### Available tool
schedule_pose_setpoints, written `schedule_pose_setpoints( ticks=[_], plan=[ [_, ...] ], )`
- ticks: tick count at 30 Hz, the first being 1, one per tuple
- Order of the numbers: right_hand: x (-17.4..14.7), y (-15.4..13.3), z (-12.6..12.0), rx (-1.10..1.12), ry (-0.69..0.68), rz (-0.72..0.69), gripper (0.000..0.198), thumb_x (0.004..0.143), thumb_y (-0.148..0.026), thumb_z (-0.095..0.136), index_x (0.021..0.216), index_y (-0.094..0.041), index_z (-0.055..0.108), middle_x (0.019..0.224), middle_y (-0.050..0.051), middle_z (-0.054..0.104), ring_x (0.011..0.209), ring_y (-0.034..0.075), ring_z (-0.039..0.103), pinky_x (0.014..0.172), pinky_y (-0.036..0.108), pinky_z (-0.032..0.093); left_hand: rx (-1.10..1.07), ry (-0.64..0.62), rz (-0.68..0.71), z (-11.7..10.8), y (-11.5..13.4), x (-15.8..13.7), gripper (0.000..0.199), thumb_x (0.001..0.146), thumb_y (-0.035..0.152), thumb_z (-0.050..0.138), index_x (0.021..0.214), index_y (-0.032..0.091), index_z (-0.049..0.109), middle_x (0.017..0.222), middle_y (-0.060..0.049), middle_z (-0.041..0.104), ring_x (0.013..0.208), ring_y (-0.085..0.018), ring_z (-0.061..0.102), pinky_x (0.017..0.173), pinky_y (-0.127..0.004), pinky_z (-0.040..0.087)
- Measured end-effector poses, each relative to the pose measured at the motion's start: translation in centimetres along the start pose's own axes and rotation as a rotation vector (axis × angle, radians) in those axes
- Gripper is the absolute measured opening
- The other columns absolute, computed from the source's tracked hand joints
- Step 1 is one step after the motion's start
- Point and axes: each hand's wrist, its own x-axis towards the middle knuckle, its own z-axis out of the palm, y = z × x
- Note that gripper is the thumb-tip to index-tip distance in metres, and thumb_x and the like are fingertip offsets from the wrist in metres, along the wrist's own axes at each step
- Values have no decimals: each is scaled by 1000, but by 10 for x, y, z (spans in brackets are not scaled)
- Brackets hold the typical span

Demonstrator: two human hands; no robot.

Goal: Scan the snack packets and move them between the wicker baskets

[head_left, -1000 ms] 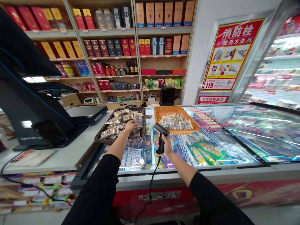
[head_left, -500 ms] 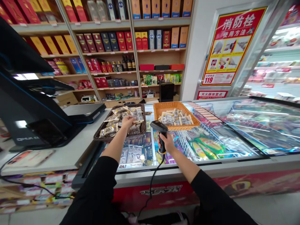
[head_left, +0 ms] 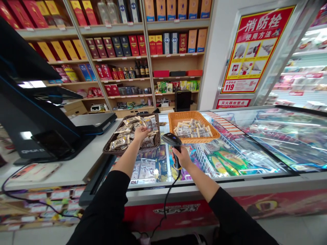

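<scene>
My left hand (head_left: 141,133) reaches into the dark brown wicker basket (head_left: 106,147), its fingers closed at the edge of a clear-and-beige snack packet (head_left: 151,123). Other wrapped packets (head_left: 119,143) lie loosely around it in the same basket. In my right hand (head_left: 182,156) is a black barcode scanner (head_left: 171,139), gripped by its handle, head tilted toward the left. Its cord hangs down in front of the freezer. Just beyond the scanner sits an orange wicker basket (head_left: 176,117) holding similar packets (head_left: 191,128).
Both baskets rest on the glass-topped chest freezer (head_left: 204,180), with packaged food beneath the glass. A counter (head_left: 97,153) at left carries a dark checkout machine (head_left: 38,126) and a flat scale (head_left: 94,120). Behind stand shelves of boxes and bottles (head_left: 125,46).
The scanner's head has shifted slightly left and down in my right hand. My left hand stays at the packets, moving slightly right. The view has shifted a little.
</scene>
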Motion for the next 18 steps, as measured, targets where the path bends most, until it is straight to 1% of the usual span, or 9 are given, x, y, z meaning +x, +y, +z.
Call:
schedule_pose_setpoints(
  ticks=[4, 6, 8, 10, 12, 14, 16, 18],
  plan=[
    [-1, 0, 1, 71, 14, 46, 33, 79, -51, 60, 79, -19, 54, 50, -5, 52, 33, 9, 46, 33, 21, 37, -35, -5, -8, -1, 1, -2, 33, 52, 15, 79, 69, 17, 51, 59, 4, 58, 59, -11, 62, 56, -20, 49],
    [-1, -1, 0, 144, 52, 47, 35, 77, -52, 62, 82, -19, 53, 51, -5, 52, 34, 10, 46, 33, 21, 37, -27, -5, 13, -3, 2, -2, 34, 52, 19, 80, 70, 17, 52, 60, 4, 59, 61, -12, 63, 58, -22, 51],
    [1, -2, -3, 229, 128, 14, 37, 75, -54, 64, 83, -19, 52, 51, -5, 52, 35, 10, 46, 33, 22, 37, 32, 16, 62, -2, 5, -2, 32, 53, 24, 80, 72, 17, 55, 63, 3, 61, 61, -13, 62, 59, -24, 51],
    [7, -4, -7, 319, 258, -36, 40, 73, -55, 65, 83, -20, 51, 52, -5, 53, 35, 9, 46, 34, 22, 37, 144, 23, 130, 5, 8, -2, 28, 56, 29, 79, 73, 17, 61, 65, 1, 63, 62, -14, 62, 60, -25, 50],
    [13, -4, -14, 404, 435, -88, 42, 72, -58, 64, 85, -21, 50, 53, -6, 52, 35, 10, 45, 34, 22, 36, 287, -28, 181, 23, 12, -3, 23, 59, 32, 77, 74, 17, 67, 66, -1, 66, 65, -16, 63, 63, -27, 50],
    [20, -4, -21, 460, 598, -121, 43, 72, -61, 62, 86, -23, 48, 52, -7, 51, 35, 11, 45, 34, 24, 37, 464, -119, 195, 52, 14, -5, 17, 63, 32, 75, 73, 19, 70, 68, -3, 69, 70, -20, 65, 67, -28, 49],
    [23, -3, -27, 478, 701, -126, 42, 74, -62, 59, 85, -24, 45, 52, -8, 49, 35, 12, 46, 34, 25, 38, 703, -184, 189, 86, 14, -9, 12, 63, 29, 75, 66, 19, 70, 68, -5, 70, 76, -23, 67, 70, -29, 48],
    [25, -2, -32, 487, 757, -113, 41, 75, -62, 58, 82, -25, 43, 52, -8, 49, 35, 12, 46, 34, 25, 38, 950, -213, 209, 118, 12, -12, 9, 65, 25, 74, 61, 19, 68, 70, -9, 71, 81, -26, 67, 71, -30, 46]
  ],
)
